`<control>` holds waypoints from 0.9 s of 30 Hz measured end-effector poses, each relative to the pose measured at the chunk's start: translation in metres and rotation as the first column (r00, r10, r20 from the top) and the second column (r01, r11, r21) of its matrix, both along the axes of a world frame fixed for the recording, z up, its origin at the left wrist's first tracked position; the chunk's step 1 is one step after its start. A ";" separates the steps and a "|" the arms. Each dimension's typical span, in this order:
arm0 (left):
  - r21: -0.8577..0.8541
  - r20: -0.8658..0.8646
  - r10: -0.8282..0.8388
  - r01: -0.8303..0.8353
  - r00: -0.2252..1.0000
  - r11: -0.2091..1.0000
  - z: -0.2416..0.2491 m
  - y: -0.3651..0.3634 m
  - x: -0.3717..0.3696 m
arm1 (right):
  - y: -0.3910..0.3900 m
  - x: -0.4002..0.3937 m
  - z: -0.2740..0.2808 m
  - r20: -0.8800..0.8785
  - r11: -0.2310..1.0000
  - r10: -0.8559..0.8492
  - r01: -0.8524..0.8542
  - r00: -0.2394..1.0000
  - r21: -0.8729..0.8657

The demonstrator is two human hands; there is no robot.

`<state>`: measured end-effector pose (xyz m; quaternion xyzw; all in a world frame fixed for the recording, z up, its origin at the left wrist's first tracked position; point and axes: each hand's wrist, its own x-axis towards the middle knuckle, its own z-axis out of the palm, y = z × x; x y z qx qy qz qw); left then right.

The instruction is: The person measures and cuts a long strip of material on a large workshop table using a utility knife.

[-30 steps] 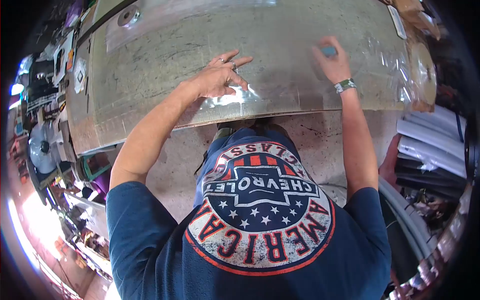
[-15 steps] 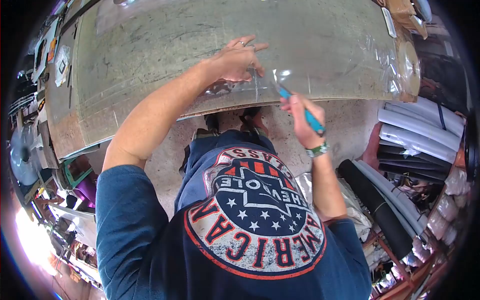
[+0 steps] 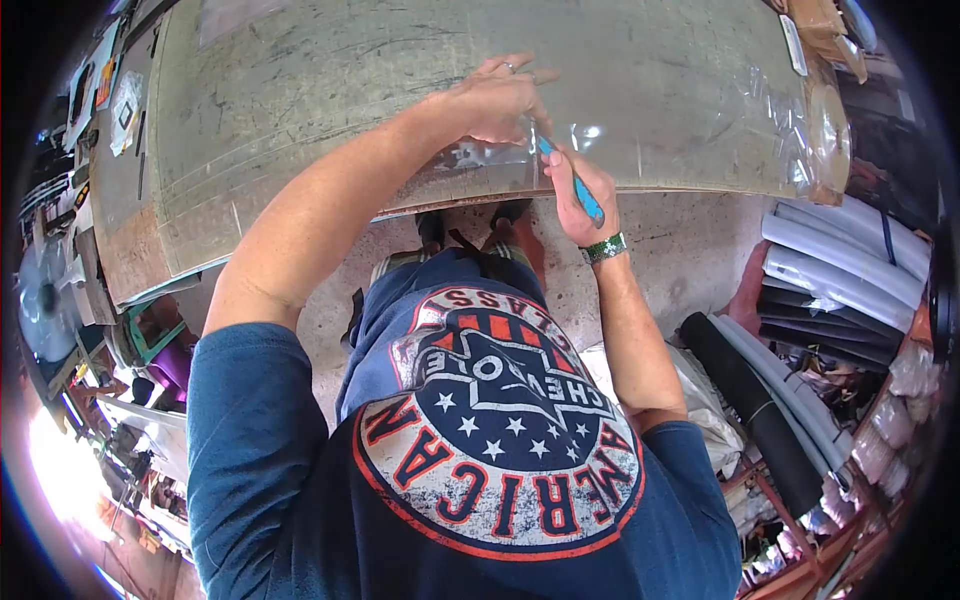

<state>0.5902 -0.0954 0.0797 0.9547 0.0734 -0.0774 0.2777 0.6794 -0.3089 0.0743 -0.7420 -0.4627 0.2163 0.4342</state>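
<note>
My left hand (image 3: 503,102) lies on a clear plastic sheet (image 3: 640,145) near the front edge of the worktable (image 3: 300,90), fingers spread and pressing down. A ring shows on one of its fingers. In my right hand (image 3: 600,182) is a blue-handled utility knife (image 3: 586,200), held slantwise with its blade end toward the table. The tip comes right beside the fingertips of my left hand. Light glints off the film around both hands.
Rolls of white sheeting (image 3: 840,275) are stacked at the right, with a black roll (image 3: 755,415) leaning lower down. Crumpled clear film (image 3: 790,140) covers the table's right end. A small clear packet (image 3: 125,110) and tools lie at the left.
My right hand has moved left and slightly up with the knife, bringing it next to my left hand. My left hand has shifted a little up and to the right.
</note>
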 end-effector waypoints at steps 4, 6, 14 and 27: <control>0.004 -0.029 0.007 -0.007 1.000 1.000 0.004 -0.001 0.001 | 0.001 0.000 0.003 0.023 1.000 0.006 -0.006 1.000 -0.018; 0.005 -0.027 0.008 -0.008 1.000 1.000 0.003 -0.001 0.000 | 0.003 -0.001 0.005 0.030 1.000 0.007 -0.007 1.000 -0.013; 0.007 -0.020 0.003 -0.002 1.000 1.000 0.004 0.000 0.000 | 0.009 -0.004 0.026 0.086 0.991 0.096 -0.087 0.992 -0.106; -0.015 0.009 -0.065 0.065 0.998 0.998 0.000 0.011 -0.001 | -0.018 0.078 0.024 0.560 0.998 -0.053 0.052 0.827 0.019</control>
